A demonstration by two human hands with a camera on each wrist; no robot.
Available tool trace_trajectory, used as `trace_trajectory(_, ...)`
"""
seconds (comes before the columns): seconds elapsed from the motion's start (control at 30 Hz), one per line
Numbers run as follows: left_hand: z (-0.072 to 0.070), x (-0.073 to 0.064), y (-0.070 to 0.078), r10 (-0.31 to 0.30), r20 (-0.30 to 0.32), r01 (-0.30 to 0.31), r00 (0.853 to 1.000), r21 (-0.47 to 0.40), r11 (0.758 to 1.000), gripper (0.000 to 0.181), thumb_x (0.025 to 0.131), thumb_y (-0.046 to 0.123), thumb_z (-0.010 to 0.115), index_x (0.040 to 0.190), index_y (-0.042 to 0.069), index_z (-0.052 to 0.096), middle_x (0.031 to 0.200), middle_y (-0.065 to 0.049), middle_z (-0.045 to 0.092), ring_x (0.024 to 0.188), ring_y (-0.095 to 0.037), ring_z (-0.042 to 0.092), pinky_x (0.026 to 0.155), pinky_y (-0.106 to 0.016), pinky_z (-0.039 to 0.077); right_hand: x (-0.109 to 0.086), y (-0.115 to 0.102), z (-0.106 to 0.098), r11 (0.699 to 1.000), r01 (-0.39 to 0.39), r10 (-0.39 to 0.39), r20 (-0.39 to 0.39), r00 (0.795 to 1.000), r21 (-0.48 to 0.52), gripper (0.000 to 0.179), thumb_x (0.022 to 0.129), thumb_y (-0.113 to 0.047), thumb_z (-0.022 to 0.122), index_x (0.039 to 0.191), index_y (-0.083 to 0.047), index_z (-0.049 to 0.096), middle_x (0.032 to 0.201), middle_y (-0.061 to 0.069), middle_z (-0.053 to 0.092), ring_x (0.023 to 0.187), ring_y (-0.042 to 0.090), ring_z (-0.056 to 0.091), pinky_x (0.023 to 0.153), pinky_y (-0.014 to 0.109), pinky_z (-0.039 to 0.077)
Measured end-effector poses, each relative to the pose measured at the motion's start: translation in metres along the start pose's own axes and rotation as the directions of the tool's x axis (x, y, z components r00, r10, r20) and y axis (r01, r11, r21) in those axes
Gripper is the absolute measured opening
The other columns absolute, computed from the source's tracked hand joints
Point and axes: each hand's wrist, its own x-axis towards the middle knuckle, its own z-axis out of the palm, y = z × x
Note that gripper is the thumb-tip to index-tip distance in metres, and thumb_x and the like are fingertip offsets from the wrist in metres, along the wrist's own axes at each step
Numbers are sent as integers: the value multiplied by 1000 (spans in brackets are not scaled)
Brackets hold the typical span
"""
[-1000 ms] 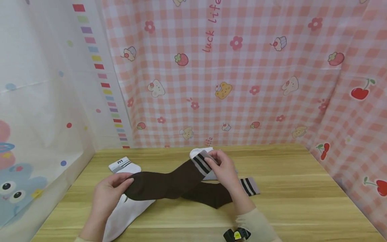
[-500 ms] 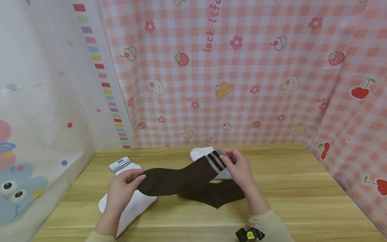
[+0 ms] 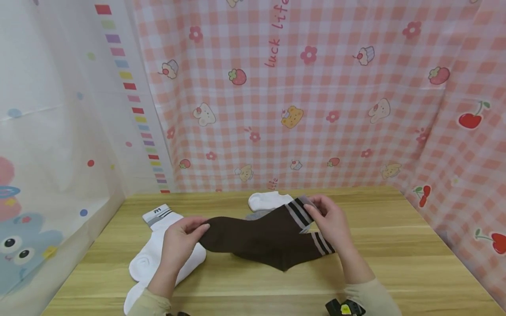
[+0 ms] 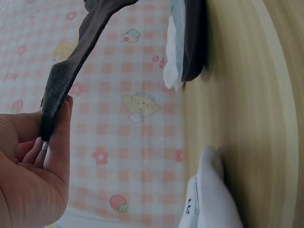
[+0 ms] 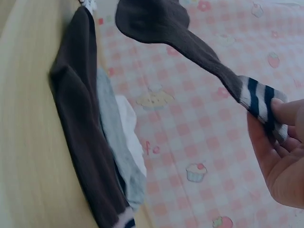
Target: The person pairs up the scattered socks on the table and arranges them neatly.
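Stretched between both hands is a dark brown sock with a grey cuff and black stripes. My left hand pinches its toe end; the left wrist view shows the sock between thumb and fingers. At the striped cuff, my right hand pinches the other end, and in the right wrist view the held sock is up off the table. Below it lies a second brown sock, its striped cuff to the right, partly covered by the held one in the head view.
White socks with a striped cuff lie on the wooden table at the left. Behind the brown socks are a grey sock and a white sock. A checked curtain hangs behind the table's far edge.
Both hands have shifted to the right with the held sock stretched between them. More of the white socks at the left now shows, and the held sock covers more of the grey one.
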Motion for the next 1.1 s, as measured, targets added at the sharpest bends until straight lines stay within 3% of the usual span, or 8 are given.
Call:
trace_trajectory(0.2,15,2,-2,30,32,-33,999,78,996,12,85,11,78,97,8,78,87,-2,74,83,-13,68,72,-23,52,3,4,-19,996,-9,16,82,997,-89,17,96,-17,67,102,-1,64,92,9,69,80,18,59,68,26,48)
trace_trajectory(0.47,34,2,-3,87,75,-93,993,81,992,10,84,7,78,94,6,77,84,-4,74,80,-16,68,70,-25,52,5,10,-42,993,-25,49,213,976,-111,19,96,-15,66,104,2,62,92,9,68,81,20,62,69,32,52)
trace_trajectory(0.77,49,4,-7,94,137,-108,986,102,989,10,82,6,79,92,4,76,81,-4,73,76,-16,68,67,-26,52,4,19,-58,991,-85,116,357,927,-103,16,97,-11,63,102,3,57,82,7,61,72,18,61,63,36,57)
trace_trajectory(0.97,56,9,-14,97,183,-119,978,113,986,8,82,5,79,89,6,77,79,-1,73,74,-14,66,66,-26,51,4,23,-61,979,-171,204,442,873,-113,15,99,-10,61,92,0,52,77,6,54,69,22,58,65,42,58)
trace_trajectory(1.1,59,12,-17,113,210,-140,971,120,983,8,82,3,78,89,6,76,79,0,72,74,-13,66,67,-27,52,4,29,-60,976,-194,220,475,852,-103,16,98,-8,60,88,-1,50,74,4,49,68,21,58,65,43,58)
